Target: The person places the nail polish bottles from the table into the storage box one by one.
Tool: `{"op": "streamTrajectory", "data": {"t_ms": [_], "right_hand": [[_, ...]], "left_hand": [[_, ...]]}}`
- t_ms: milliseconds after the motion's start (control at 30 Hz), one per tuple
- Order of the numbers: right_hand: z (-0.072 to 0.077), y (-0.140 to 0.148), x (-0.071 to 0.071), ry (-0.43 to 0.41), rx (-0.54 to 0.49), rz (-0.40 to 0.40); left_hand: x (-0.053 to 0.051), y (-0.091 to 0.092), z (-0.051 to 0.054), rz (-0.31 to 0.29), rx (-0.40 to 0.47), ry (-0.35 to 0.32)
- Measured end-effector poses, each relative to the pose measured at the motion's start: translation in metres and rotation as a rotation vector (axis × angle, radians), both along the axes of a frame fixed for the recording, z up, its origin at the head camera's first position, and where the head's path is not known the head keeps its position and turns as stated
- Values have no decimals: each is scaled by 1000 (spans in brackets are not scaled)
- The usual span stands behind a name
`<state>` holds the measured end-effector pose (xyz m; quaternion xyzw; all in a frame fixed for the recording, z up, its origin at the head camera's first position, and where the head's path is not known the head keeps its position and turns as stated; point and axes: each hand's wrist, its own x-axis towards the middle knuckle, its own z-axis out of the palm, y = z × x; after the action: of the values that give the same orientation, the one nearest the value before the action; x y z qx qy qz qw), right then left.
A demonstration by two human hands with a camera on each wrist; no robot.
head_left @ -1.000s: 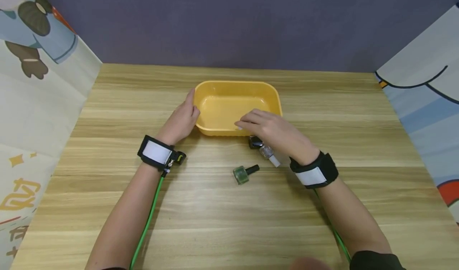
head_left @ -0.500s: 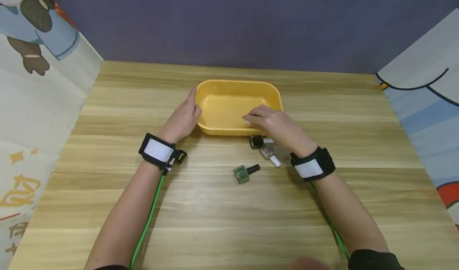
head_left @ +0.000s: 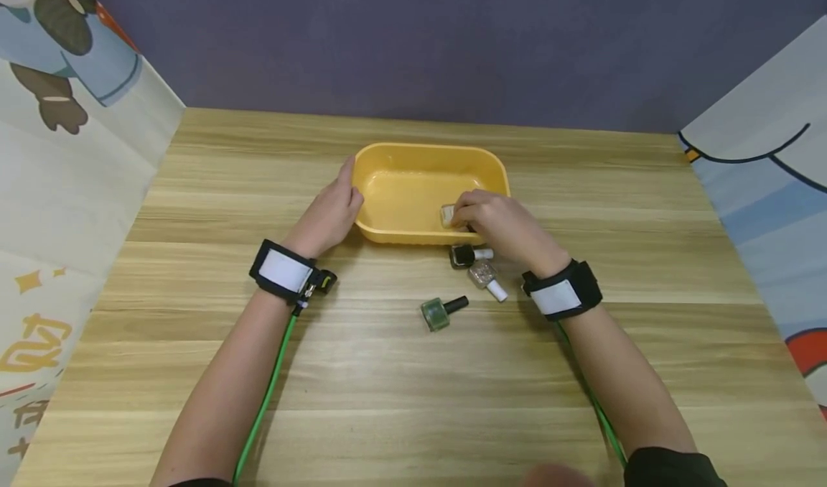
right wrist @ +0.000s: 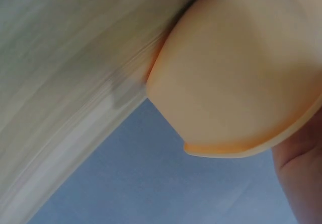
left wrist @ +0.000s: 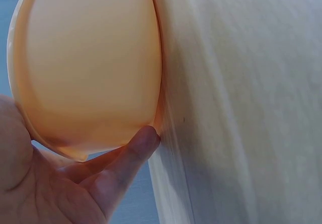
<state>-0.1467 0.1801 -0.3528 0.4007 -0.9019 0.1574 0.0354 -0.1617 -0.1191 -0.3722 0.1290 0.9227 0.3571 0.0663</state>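
At the far left, the wooden table (head_left: 362,401) is bordered by a patterned cloth (head_left: 116,178). A black strap with a white patch (head_left: 282,270) is worn on the left wrist. The left end of the yellow tray (head_left: 394,192) is gripped by the left hand (head_left: 328,212), with its fingers bent against the outer wall. In front of the tray, well apart from it, a green bottle (head_left: 436,315) is laid on its side, its black cap pointed rightward. Inside the tray, near the front wall, a pale bottle (head_left: 446,216) is pinched by the fingers of the right hand (head_left: 502,223), by which it is partly hidden. Just outside that wall, a dark bottle (head_left: 461,256) with a white cap is seen lying near a glittery bottle (head_left: 482,274), also white-capped. Farther right, a second strap (head_left: 562,293) is worn on the right wrist.
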Motion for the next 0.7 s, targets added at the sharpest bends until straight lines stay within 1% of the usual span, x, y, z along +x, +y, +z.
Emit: {"op": "streamTrajectory", "data": {"t_ms": [167, 367, 567, 700], "right_hand": [[-1, 4, -2, -38, -8, -13], [3, 7, -3, -74, 30, -42], [10, 10, -1, -71, 41, -61], [15, 14, 5, -31, 12, -54]], "left_hand": [[0, 0, 1, -5, -7, 11], [1, 1, 3, -6, -8, 15], [0, 0, 2, -4, 5, 10], [-1, 1, 1, -10, 11, 5]]}}
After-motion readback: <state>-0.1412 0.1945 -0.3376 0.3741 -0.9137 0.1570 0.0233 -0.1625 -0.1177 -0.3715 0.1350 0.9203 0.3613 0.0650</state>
